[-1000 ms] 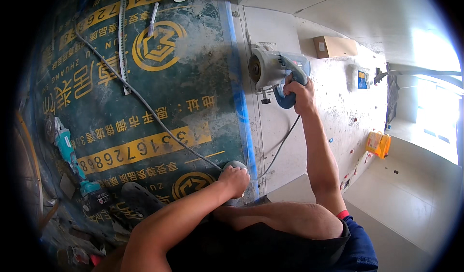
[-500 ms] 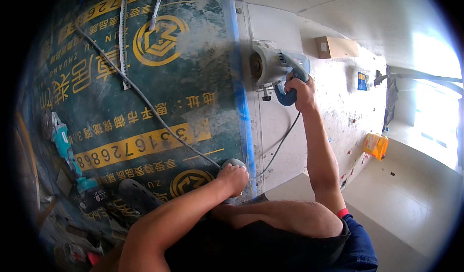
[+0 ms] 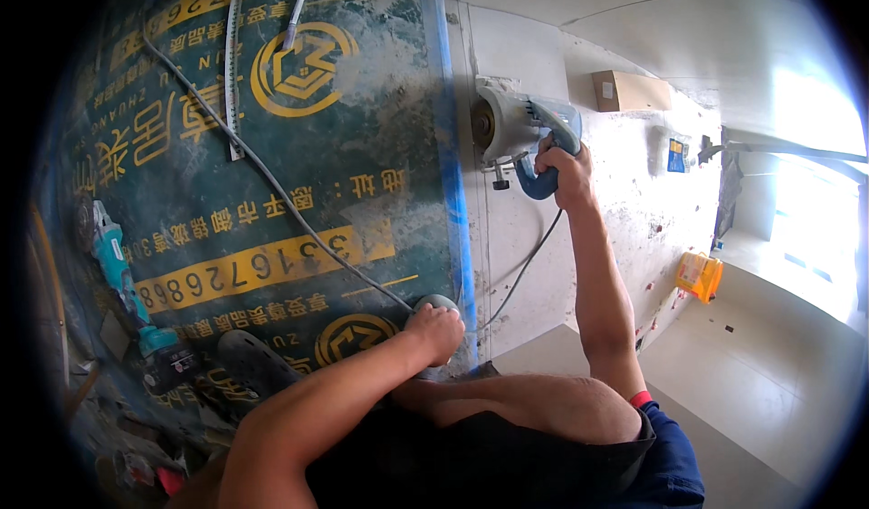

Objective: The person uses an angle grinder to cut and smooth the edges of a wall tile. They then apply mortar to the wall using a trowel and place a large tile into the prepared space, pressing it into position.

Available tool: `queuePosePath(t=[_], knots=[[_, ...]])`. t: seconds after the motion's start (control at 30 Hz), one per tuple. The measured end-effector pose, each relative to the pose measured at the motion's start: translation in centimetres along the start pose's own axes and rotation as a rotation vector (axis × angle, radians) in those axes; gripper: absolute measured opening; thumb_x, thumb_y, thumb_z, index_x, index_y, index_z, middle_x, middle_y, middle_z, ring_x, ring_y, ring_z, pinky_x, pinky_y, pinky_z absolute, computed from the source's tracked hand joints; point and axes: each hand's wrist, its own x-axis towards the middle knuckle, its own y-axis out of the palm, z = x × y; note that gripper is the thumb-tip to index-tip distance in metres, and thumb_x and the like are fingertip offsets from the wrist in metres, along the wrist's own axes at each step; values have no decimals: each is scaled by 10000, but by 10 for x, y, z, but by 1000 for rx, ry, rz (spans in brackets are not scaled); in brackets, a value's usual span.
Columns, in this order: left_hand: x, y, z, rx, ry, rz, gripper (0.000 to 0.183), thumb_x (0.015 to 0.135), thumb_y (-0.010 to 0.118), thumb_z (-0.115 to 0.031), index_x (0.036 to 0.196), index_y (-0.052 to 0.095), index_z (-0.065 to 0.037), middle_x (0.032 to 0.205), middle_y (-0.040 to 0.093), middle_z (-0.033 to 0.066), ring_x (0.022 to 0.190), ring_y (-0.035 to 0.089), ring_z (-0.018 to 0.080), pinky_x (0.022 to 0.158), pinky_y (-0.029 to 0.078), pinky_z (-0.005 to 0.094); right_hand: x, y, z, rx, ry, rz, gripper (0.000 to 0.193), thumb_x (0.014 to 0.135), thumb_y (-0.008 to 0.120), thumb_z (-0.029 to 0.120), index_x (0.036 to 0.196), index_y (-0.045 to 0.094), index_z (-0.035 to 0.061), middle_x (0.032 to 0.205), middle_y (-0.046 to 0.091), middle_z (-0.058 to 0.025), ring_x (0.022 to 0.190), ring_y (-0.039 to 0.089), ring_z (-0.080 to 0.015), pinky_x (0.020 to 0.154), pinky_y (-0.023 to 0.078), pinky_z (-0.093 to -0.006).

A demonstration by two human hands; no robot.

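My right hand [image 3: 568, 172] is wrapped round the blue rear handle of a handheld circular saw [image 3: 514, 120]. The saw has a grey blade guard and sits on the pale slab at the edge of the green sheet. My left hand [image 3: 439, 332] is closed, its fingers curled, against the rounded grey toe of a shoe [image 3: 439, 302]. A grey power cord [image 3: 290, 203] runs across the sheet to this hand and shows again beyond it, leading up to the saw. My fingers hide what they hold, if anything.
Green floor sheet [image 3: 362, 228] is edged with blue tape [image 3: 457, 210]. On it lie a steel ruler [image 3: 233, 75], a marker [image 3: 296, 19] and a teal cordless angle grinder [image 3: 118, 265]. A cardboard box [image 3: 631, 91] and a yellow-orange container [image 3: 699, 276] are at right.
The view has shifted very slightly. Both hands and the saw stay in nearly the same places.
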Motion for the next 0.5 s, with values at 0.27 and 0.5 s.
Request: queuePosePath(t=[0.27, 0.5], knots=[[0, 0, 1, -7, 11, -17, 168, 808, 659, -133, 967, 699, -98, 1079, 668, 117, 1076, 655, 289, 928, 488, 450, -6, -4, 1, -34, 14, -12, 85, 706, 591, 22, 782, 597, -17, 678, 558, -94, 614, 554, -191, 614, 467, -306], [-1, 0, 2, -10, 29, -23, 158, 808, 654, -119, 960, 696, -100, 1077, 669, 119, 1080, 655, 287, 924, 482, 456, -11, -3, 3, -34, 16, -7, 60, 703, 579, -19, 755, 609, -10, 685, 585, -82, 605, 557, -169, 602, 462, -289]])
